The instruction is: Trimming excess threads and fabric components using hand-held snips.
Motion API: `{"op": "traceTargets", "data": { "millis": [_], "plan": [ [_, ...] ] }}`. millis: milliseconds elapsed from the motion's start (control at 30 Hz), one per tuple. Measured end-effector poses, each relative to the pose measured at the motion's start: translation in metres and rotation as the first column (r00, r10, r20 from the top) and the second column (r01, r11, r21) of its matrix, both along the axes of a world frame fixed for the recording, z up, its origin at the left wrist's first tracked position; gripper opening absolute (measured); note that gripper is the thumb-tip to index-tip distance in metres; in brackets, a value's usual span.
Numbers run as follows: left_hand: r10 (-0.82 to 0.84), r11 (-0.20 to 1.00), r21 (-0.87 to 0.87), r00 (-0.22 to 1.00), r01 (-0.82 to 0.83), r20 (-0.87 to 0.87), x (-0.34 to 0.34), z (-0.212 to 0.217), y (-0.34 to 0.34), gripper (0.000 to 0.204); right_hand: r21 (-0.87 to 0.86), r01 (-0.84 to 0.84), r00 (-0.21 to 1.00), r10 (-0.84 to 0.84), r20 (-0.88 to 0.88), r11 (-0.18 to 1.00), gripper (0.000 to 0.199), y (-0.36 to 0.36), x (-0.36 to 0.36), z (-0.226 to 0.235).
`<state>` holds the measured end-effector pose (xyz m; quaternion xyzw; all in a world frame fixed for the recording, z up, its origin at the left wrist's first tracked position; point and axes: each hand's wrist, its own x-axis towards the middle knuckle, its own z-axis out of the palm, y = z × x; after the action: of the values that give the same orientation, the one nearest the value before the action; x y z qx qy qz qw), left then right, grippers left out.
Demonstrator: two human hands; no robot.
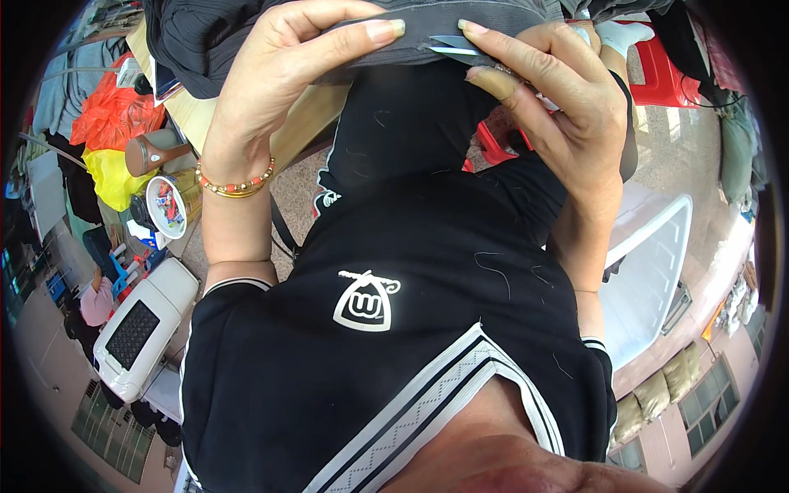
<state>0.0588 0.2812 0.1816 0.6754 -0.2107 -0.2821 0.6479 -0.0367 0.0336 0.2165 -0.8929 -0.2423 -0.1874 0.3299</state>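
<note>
A dark grey garment (197, 45) is bunched at the top, with a flat, finely ribbed band running between my hands. My left hand (275, 78) pinches this band, its thumb stretched along the near edge. Small thread snips (460, 51) sit in my right hand (567, 94), held between thumb and fingers. Their blades point left and stand slightly apart, right at the band's near edge. Whether a thread lies between the blades is too small to tell. Most of the snips' body is hidden by my right fingers.
At left are a red-orange plastic bag (119, 107), a yellow bag (115, 177), a brown handled device (148, 154) and a tub (182, 220) of small colourful pieces. A red plastic stool (664, 78) stands far right, a translucent bin (653, 279) nearer. A white machine (160, 316) sits lower left.
</note>
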Motion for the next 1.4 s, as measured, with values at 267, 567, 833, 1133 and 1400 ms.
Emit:
{"op": "traceTargets", "data": {
  "millis": [267,567,833,1133,1400],
  "plan": [
    [0.019,0.998,-0.062,1.0,-0.02,-0.013,-0.002,-0.003,0.0,0.021,0.029,0.007,0.997,-0.005,-0.076,1.0,0.036,0.0,-0.002,0.002],
    [0.001,0.999,-0.037,1.0,-0.001,0.022,-0.003,-0.002,0.001,0.02,0.079,-0.008,0.995,0.016,-0.098,0.997,0.036,0.002,0.0,0.006],
    [0.015,0.999,-0.051,0.998,-0.012,0.053,-0.003,0.004,-0.003,0.021,0.091,-0.029,0.999,0.033,-0.038,0.995,0.035,-0.002,0.003,0.004],
    [-0.298,0.505,-0.751,0.902,0.426,0.312,0.013,0.021,-0.081,0.02,0.514,0.143,0.99,-0.127,-0.066,0.846,0.029,-0.012,-0.006,0.009],
    [-0.309,0.855,-0.398,0.943,0.333,0.124,-0.008,0.079,-0.092,0.021,0.853,0.191,0.903,0.253,-0.346,0.485,0.026,-0.029,-0.008,-0.008]
  ]
}}
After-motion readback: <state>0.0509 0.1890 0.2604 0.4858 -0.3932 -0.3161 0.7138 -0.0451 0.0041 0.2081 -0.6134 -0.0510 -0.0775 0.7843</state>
